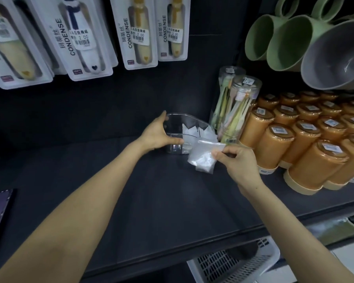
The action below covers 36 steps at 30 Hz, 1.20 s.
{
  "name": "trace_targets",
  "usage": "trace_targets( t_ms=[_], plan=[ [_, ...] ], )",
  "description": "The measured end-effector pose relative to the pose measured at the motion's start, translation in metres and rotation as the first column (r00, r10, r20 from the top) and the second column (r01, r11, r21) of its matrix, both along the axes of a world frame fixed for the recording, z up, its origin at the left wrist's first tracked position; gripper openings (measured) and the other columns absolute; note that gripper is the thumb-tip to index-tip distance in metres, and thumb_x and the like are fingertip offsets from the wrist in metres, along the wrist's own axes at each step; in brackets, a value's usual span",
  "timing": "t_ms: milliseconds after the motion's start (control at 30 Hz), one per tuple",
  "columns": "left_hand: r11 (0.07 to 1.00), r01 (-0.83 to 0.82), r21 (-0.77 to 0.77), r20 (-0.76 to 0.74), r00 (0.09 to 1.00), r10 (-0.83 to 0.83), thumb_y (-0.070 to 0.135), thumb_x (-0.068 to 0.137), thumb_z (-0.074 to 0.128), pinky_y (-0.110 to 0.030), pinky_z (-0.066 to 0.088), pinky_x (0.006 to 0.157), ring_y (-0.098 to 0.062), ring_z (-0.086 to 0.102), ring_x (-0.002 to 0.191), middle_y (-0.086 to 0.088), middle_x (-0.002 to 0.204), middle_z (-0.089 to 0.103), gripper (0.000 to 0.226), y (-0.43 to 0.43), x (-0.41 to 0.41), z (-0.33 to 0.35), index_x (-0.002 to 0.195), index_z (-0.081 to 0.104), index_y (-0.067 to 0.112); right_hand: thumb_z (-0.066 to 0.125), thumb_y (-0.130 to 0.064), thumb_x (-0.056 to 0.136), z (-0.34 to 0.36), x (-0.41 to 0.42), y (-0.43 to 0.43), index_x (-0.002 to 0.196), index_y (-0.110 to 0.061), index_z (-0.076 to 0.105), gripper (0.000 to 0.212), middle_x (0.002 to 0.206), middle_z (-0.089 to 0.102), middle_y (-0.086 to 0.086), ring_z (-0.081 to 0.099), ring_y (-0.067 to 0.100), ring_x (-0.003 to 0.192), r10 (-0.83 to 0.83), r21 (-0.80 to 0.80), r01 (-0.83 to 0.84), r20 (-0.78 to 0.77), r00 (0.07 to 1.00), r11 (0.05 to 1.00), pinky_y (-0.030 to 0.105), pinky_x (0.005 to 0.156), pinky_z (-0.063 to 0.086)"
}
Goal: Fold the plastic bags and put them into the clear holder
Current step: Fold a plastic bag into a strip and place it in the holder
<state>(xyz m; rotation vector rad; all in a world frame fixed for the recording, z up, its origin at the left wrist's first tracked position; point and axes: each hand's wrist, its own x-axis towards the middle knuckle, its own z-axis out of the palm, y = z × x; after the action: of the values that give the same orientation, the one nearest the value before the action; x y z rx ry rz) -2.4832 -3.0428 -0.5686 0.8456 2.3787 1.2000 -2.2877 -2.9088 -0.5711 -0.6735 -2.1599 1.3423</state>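
L hand grips the clear holder by its left end, thumb along the lower front edge, fingers curled up to the back rim. The holder sits on the dark shelf, w/ white folded bags already inside, toward its right side. R hand pinches a folded plastic bag by its right edge btwn thumb & fingertips. The bag hangs just in front of the holder's right corner, lifted off the shelf, translucent w/ a whiter lump in the middle.

Right of the holder, touching or nearly so: two clear tubes of toothbrushes, then rows of orange cups lying tilted. Above those, green mugs & a grey mug. Carded toothbrush packs marked CONDENSE hang at the top. White slotted basket below the shelf edge
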Motion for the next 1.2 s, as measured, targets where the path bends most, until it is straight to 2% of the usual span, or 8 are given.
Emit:
trace_targets(
  t_ms=[167,367,433,533,600,700,867,1200],
  plan=[
    [0.989,-0.029,0.147,0.016,1.000,0.027,0.028,0.051,0.094,-0.035,0.040,0.109,-0.012,0.044,0.130,0.007,0.144,0.042,0.126,-0.024,0.019,-0.010,0.152,0.021,0.015,0.070,-0.013,0.085,0.019,0.012,-0.003,0.075,-0.003,0.071,0.015,0.077,0.066,0.003,0.055,0.006,0.072,0.022,-0.192,-0.031,-0.053,0.998,0.981,0.013,0.066,0.042],
    [0.962,0.009,0.272,0.038,0.999,-0.020,0.007,0.054,0.092,-0.036,0.039,0.110,-0.004,0.040,0.133,0.014,0.143,0.040,0.118,-0.070,0.065,-0.022,0.148,0.025,0.028,0.073,-0.010,0.083,0.032,-0.004,-0.026,0.081,0.002,0.072,0.012,0.080,0.066,0.008,0.058,0.014,0.077,0.129,-0.334,-0.116,0.018,0.991,0.936,0.026,0.073,0.045],
    [0.959,0.002,0.283,0.013,1.000,-0.006,0.010,0.054,0.093,-0.035,0.038,0.112,0.000,0.038,0.134,0.020,0.143,0.039,0.115,-0.080,0.077,-0.025,0.141,0.025,0.041,0.075,-0.014,0.081,0.026,-0.008,-0.036,0.069,-0.007,0.070,0.015,0.069,0.061,0.000,0.054,0.011,0.071,0.138,-0.246,-0.113,0.087,0.987,0.963,0.027,0.069,0.042],
    [0.950,-0.028,0.310,-0.002,1.000,0.030,0.012,0.054,0.093,-0.034,0.037,0.112,0.004,0.037,0.133,0.026,0.142,0.038,0.111,-0.092,0.089,-0.026,0.131,0.026,0.055,0.073,-0.025,0.081,0.016,-0.010,-0.048,0.048,-0.026,0.049,0.041,0.060,0.047,-0.011,0.051,0.014,0.068,0.040,0.185,-0.091,0.260,0.965,0.979,0.031,0.070,0.041],
    [0.947,-0.042,0.317,-0.014,0.999,0.049,0.014,0.054,0.093,-0.035,0.038,0.112,0.004,0.037,0.134,0.024,0.143,0.038,0.111,-0.098,0.095,-0.026,0.128,0.025,0.060,0.070,-0.024,0.079,0.013,-0.010,-0.057,0.046,-0.028,0.046,0.040,0.067,0.048,-0.006,0.055,0.023,0.073,-0.062,0.465,-0.061,0.245,0.968,0.883,0.035,0.074,0.043],
    [0.949,-0.052,0.312,-0.030,0.997,0.065,0.015,0.054,0.094,-0.034,0.038,0.111,0.005,0.038,0.132,0.025,0.142,0.038,0.111,-0.106,0.101,-0.025,0.127,0.024,0.061,0.073,-0.017,0.067,0.007,-0.010,-0.069,0.055,-0.015,0.067,0.014,0.066,0.053,0.003,0.054,0.030,0.063,-0.153,0.726,0.019,0.119,0.981,0.688,0.033,0.065,0.037],
    [0.955,-0.052,0.291,-0.053,0.996,0.071,0.018,0.054,0.094,-0.032,0.040,0.110,0.010,0.040,0.128,0.024,0.143,0.038,0.111,-0.117,0.109,-0.024,0.127,0.022,0.063,0.084,-0.019,0.053,0.004,-0.006,-0.076,0.088,-0.017,0.064,0.040,0.084,0.054,0.005,0.054,0.028,0.075,-0.154,0.801,0.073,0.024,0.988,0.594,0.038,0.073,0.036],
    [0.968,-0.026,0.249,-0.089,0.995,0.050,0.020,0.054,0.093,-0.028,0.039,0.110,0.010,0.040,0.126,0.032,0.137,0.037,0.113,-0.126,0.118,-0.019,0.135,0.022,0.052,0.087,-0.028,0.053,0.009,-0.007,-0.078,0.074,-0.023,0.076,0.024,0.088,0.062,0.003,0.055,0.029,0.080,-0.062,0.880,-0.112,0.159,0.985,0.462,0.037,0.075,0.028]
  ],
)
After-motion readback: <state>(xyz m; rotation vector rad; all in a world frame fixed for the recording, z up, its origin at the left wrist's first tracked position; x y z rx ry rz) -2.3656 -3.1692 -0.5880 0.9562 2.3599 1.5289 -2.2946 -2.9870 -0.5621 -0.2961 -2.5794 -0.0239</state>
